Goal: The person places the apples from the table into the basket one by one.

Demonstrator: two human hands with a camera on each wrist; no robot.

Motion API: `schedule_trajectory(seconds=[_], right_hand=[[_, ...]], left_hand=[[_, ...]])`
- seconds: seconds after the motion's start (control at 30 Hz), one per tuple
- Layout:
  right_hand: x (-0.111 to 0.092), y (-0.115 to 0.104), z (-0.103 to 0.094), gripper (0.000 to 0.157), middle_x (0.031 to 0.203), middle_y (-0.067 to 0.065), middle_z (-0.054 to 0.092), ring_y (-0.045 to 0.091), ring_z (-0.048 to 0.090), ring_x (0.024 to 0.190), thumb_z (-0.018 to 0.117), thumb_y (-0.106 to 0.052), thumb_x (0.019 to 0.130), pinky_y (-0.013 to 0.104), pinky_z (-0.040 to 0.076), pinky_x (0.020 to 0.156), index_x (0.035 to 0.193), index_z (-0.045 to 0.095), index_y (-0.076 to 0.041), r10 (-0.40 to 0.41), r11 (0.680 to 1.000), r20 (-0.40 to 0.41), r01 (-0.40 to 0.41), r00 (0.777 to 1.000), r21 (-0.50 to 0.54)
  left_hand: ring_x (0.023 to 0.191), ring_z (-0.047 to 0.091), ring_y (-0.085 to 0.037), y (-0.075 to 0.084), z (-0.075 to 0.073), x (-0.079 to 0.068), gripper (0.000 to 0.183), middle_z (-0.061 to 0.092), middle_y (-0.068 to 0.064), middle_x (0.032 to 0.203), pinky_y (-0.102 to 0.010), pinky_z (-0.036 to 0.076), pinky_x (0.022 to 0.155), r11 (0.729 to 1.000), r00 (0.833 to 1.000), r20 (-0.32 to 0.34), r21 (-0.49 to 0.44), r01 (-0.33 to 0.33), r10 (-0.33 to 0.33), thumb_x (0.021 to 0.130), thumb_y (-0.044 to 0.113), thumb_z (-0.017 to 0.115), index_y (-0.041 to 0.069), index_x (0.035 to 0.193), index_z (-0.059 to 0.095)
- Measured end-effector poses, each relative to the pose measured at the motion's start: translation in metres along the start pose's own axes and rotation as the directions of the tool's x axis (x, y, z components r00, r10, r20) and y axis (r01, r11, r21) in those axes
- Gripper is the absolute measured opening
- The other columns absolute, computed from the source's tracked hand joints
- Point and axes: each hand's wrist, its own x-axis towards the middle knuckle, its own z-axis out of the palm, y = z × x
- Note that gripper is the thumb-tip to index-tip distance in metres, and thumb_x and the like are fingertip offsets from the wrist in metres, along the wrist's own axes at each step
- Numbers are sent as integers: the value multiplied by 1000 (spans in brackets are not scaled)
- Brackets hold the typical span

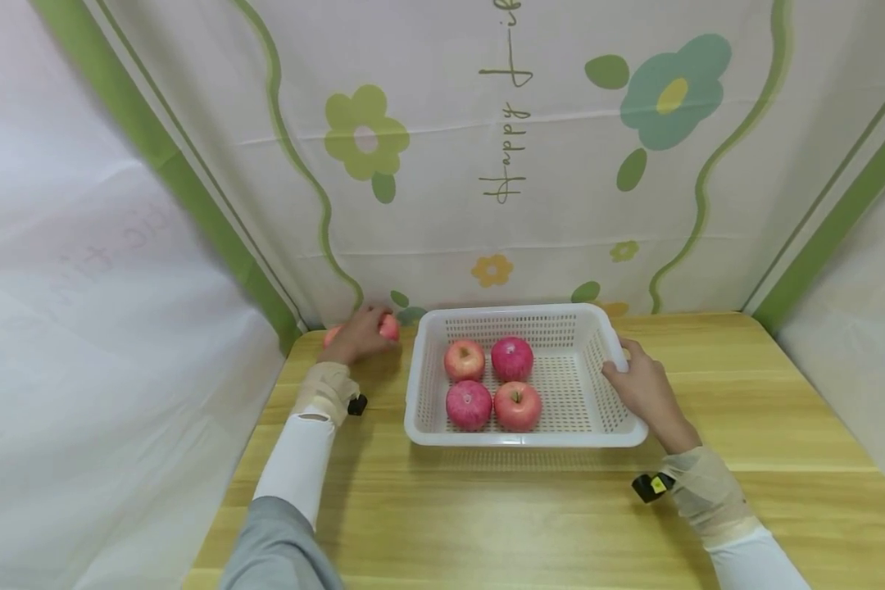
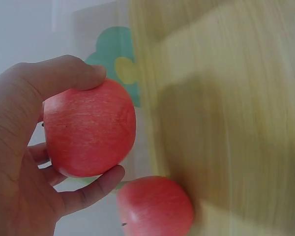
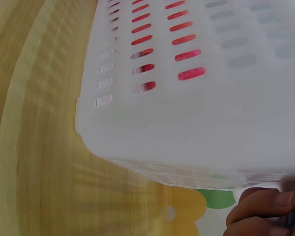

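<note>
My left hand, at the table's far left, grips a red apple with the thumb on one side and fingers around the other. Another red apple rests on the table just left of that hand, partly covered by it in the head view. Toward the middle stands a white plastic basket with slotted walls. Inside it, several apples, some deep pink and some paler red, sit grouped on the left side. My right hand holds the basket's right rim, thumb over the top and fingers outside.
A wooden table lies under everything. Its far edge meets a white curtain printed with flowers, and similar white cloth hangs at both sides. Small black cameras are strapped to both wrists.
</note>
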Motion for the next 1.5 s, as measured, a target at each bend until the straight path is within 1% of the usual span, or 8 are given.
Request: schedule_trajectory(seconds=[0.13,0.23,0.47,0.87,1.03,1.2,1.33,1.5], right_hand=[[-1,0,0,72,135,46,59,39,79,85,52,-26,108,38,64,57,163,23,10,3,1000,-2,-3,1000,-7],[-2,0,-1,72,135,46,59,39,79,85,52,-26,108,38,65,58,163,24,10,3,1000,0,-3,1000,-6],[-2,-2,-2,72,136,46,58,41,79,88,52,-26,108,39,65,59,163,23,11,9,1000,8,-9,1000,-1],[0,1,-2,72,137,46,58,42,79,91,51,-27,109,39,65,60,164,23,9,15,1000,9,-15,1000,-14],[1,1,-1,71,135,46,58,42,79,90,52,-26,109,39,65,60,163,23,10,1,1000,8,-1,1000,-14],[0,1,-1,71,134,46,59,41,79,89,52,-26,109,39,65,59,163,24,11,-7,1000,8,7,1000,-10],[1,0,-1,71,135,46,59,41,79,89,52,-26,109,39,65,59,163,23,10,-3,1000,11,3,1000,-4],[0,0,-1,72,136,46,58,41,79,90,52,-27,109,39,65,60,163,23,10,0,1000,7,0,1000,-7]], left_hand=[[142,47,-42,9,-9,-6,77,50,-24,153,-59,44,118,1000,1000,10,18,-9,9,86,35,79,1,150,52],[140,49,-41,13,-14,-9,76,51,-24,152,-58,45,117,999,1000,1,29,-13,13,86,34,79,1,149,53],[139,48,-40,16,-21,-12,76,50,-22,152,-59,46,116,1000,1000,1,27,0,0,88,35,80,3,151,53],[133,53,-39,30,-31,-16,69,53,-21,149,-57,51,108,998,998,-15,21,-55,55,87,26,80,3,147,57],[131,54,-38,38,-35,-17,68,55,-22,145,-55,52,107,996,996,-11,31,-85,85,86,27,78,4,147,57],[133,52,-36,45,-38,-15,67,55,-21,145,-53,50,110,993,993,-6,9,-115,115,86,25,76,5,147,58],[133,52,-36,53,-41,-15,69,55,-21,145,-52,49,111,992,992,4,-2,-127,127,85,24,78,4,147,57],[130,55,-36,63,-41,-13,71,57,-20,144,-52,50,108,989,989,11,24,-149,149,84,26,81,5,147,58]])
